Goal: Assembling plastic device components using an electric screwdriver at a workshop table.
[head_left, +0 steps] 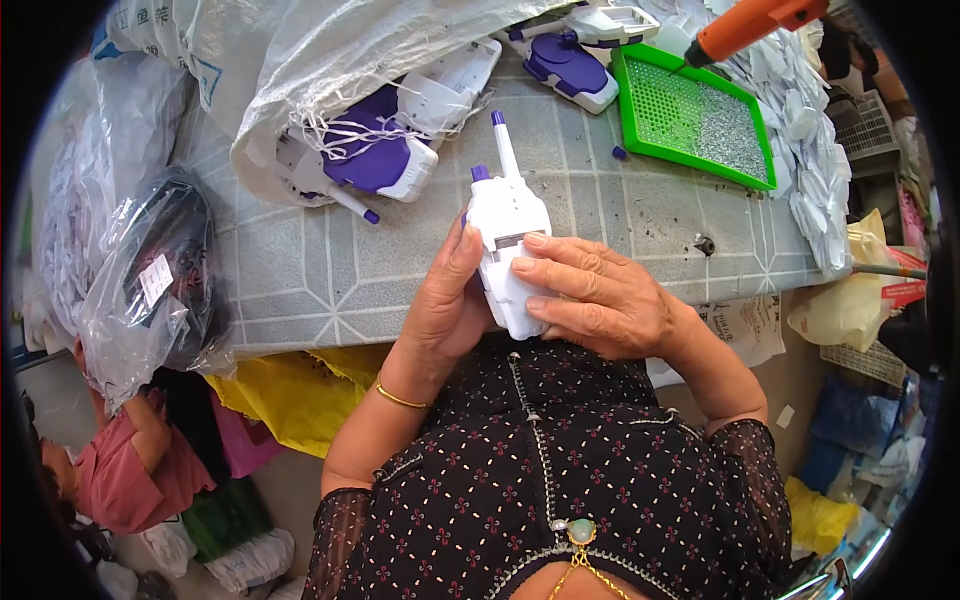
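Observation:
Over the table's near edge, close to my body, a white toy walkie-talkie (pixel 508 212) points its purple-tipped antenna away from me. My left hand (pixel 448 298) is closed around its left side, thumb along the edge. Across the lower half of its face lie the fingers of my right hand (pixel 603 300), pressed on a smooth white panel (pixel 507 285). A dark slot shows just above that panel. The right thumb is hidden. Beyond the toy, more purple-and-white walkie-talkies (pixel 378 160) spill from a white woven sack (pixel 270 100), and another one (pixel 568 68) lies farther back.
A green tray (pixel 700 172) of small screws sits at the far right under an orange electric screwdriver (pixel 755 28). White plastic pieces (pixel 820 150) are heaped along the right side. On the left is a plastic-wrapped black item (pixel 170 270), with another person (pixel 140 465) below it.

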The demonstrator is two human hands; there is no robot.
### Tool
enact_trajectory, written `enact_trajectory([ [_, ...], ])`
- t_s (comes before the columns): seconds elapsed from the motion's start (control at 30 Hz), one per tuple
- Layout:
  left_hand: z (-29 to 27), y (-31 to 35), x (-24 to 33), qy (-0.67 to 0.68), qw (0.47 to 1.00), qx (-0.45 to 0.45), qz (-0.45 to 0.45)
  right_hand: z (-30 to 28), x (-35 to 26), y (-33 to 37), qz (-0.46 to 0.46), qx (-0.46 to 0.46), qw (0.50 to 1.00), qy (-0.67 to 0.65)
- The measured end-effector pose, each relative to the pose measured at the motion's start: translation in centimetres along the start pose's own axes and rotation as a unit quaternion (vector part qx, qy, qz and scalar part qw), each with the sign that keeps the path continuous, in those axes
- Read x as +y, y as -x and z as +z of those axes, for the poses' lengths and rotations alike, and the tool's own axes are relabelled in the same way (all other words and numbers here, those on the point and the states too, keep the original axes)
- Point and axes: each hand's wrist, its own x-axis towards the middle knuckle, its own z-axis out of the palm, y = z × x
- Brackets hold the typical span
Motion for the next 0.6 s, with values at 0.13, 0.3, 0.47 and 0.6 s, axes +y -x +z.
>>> enact_trajectory([
  [0.13,-0.2,0.2,-0.1,0.016,1.0,0.001,-0.01,0.1,-0.2,-0.4,0.03,0.034,0.996,-0.079],
  [0.3,0.2,0.3,0.0,0.013,1.0,0.012,-0.02,-0.3,0.2,-0.3,0.015,-0.034,0.995,0.095],
  [0.47,1.1,0.3,0.3,0.031,0.999,-0.025,-0.01,-0.3,1.9,0.0,0.075,0.009,0.997,0.023],
  [0.6,2.1,-0.2,0.8,-0.049,0.999,0.016,-0.004,-1.1,1.9,-0.1,0.165,0.027,0.978,-0.127],
])
